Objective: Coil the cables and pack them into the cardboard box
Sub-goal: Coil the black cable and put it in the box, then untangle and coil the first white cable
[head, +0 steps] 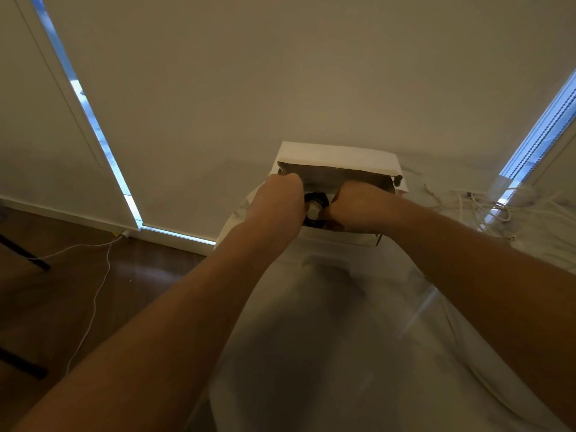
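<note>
A white cardboard box [336, 157] with a brown inside stands open at the far end of the white table [327, 338]. Inside it, between my two hands, sits a black coiled cable [314, 199]. My left hand [277, 201] grips the coil's left side with curled fingers. My right hand [358, 204] grips its right side, knuckles up. Both hands reach into the box and hide most of the coil.
A tangle of loose white cables [486, 204] lies on the table to the right of the box. A white cord [93, 307] runs across the wooden floor on the left to a wall socket. Dark furniture legs [25, 254] stand at the far left.
</note>
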The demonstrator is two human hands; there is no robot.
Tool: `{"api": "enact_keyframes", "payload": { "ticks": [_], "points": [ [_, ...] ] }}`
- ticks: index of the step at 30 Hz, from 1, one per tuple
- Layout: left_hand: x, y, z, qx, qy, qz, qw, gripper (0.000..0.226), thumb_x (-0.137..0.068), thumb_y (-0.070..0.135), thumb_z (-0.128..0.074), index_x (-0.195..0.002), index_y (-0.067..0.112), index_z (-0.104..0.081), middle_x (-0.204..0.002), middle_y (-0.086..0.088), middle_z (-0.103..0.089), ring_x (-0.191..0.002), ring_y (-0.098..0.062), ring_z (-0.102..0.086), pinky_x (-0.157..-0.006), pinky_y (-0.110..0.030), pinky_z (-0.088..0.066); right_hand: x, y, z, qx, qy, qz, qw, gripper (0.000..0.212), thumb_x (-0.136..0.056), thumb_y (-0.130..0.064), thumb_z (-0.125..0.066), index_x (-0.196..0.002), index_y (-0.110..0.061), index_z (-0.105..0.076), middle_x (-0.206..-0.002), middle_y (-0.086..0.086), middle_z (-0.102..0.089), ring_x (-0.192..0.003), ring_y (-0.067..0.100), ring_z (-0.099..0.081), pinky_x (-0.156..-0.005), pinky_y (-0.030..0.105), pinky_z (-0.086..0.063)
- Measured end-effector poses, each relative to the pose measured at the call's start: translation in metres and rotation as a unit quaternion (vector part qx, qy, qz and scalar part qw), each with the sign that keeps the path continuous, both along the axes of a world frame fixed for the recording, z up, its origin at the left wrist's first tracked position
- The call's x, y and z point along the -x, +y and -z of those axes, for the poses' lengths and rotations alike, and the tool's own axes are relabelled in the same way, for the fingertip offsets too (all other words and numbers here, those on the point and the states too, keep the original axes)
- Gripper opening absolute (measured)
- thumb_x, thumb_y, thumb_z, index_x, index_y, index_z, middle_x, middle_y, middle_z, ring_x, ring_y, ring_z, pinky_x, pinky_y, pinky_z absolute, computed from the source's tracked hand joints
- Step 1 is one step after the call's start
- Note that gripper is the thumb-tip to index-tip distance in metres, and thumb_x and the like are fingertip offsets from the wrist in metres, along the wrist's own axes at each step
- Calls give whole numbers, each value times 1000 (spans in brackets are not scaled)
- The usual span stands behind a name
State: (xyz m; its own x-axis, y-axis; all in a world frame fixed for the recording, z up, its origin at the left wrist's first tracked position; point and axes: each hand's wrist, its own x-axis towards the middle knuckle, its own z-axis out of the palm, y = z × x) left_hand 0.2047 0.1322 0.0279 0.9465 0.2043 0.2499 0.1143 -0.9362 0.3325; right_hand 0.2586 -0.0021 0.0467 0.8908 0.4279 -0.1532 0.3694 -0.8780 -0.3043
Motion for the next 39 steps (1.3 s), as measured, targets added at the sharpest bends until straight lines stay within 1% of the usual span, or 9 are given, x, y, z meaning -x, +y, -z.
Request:
{"api": "enact_keyframes", "payload": {
  "ticks": [8, 11, 14, 19, 22, 26, 30, 36, 39],
  "points": [
    [-4, 0, 0, -60, 41, 7, 997, 15, -95, 8, -58, -104, 0, -67, -96, -15, -64, -79, -23, -56, -69, -30, -44, -5, 7, 10, -2, -18, 2, 1000, 27, -94, -30, -63, -100, -7, -73, -79, 7, -63, -64, 14, -53, -53, 22, -38],
    [-3, 2, 1, -58, 37, 12, 998, 13, -95, 10, -59, -101, 2, -68, -88, -9, -58, -83, -27, -62, -68, -31, -45, -4, 3, 9, -25, -29, 9, 999, 31, -88, -37, -68, -93, -8, -73, -74, 5, -63, -65, 15, -56, -52, 23, -37],
    [-1, 3, -1, -22, -7, 20, 1000, 12, -93, 16, -61, -96, 11, -71, -90, -6, -69, -76, -23, -63, -67, -35, -52, 6, -7, 3, -72, -50, 4, 996, 28, -91, -38, -65, -86, -10, -70, -70, 1, -61, -64, 12, -56, -51, 21, -35],
    [37, -16, -21, 27, -103, 104, 989, 22, -97, 37, -57, -93, 19, -71, -79, 5, -67, -68, -8, -57, -59, -20, -40, 51, -55, -15, -168, -120, -19, 978, 27, -93, -46, -59, -81, -23, -67, -70, -8, -61, -59, 3, -55, -56, 20, -39],
    [67, -43, -27, 95, -141, 167, 971, 22, -96, 42, -57, -100, 27, -73, -81, 12, -70, -74, -4, -63, -69, -22, -48, 77, -103, -25, -216, -114, -1, 970, 29, -94, -48, -57, -75, -27, -68, -66, -8, -62, -55, 0, -55, -55, 18, -39],
    [92, -92, -27, 168, -101, 249, 948, 25, -94, 50, -54, -99, 35, -72, -80, 19, -71, -74, 4, -66, -67, -13, -49, 105, -167, -30, -266, -90, 43, 959, 30, -94, -43, -59, -70, -26, -67, -56, -11, -60, -50, -2, -53, -51, 13, -41],
    [101, -138, -21, 186, -75, 303, 932, 23, -94, 49, -55, -99, 34, -72, -79, 20, -71, -75, 8, -65, -63, -5, -45, 126, -218, -27, -264, -89, 87, 956, 34, -92, -49, -59, -71, -25, -69, -59, -8, -60, -52, 2, -53, -57, 24, -44],
    [81, -181, -17, 178, -80, 322, 927, 17, -95, 44, -58, -99, 34, -71, -79, 20, -70, -75, 7, -65, -69, -8, -49, 131, -256, -20, -306, -88, 121, 940, 34, -92, -47, -60, -73, -21, -71, -58, -10, -59, -50, -2, -50, -57, 22, -41],
    [70, -188, -16, 169, -91, 317, 929, 19, -96, 42, -59, -102, 30, -72, -80, 19, -70, -75, 6, -66, -70, -9, -51, 124, -261, -8, -308, -89, 121, 939, 35, -92, -50, -59, -73, -23, -70, -66, -4, -65, -57, 5, -57, -60, 29, -47]
  ]
}}
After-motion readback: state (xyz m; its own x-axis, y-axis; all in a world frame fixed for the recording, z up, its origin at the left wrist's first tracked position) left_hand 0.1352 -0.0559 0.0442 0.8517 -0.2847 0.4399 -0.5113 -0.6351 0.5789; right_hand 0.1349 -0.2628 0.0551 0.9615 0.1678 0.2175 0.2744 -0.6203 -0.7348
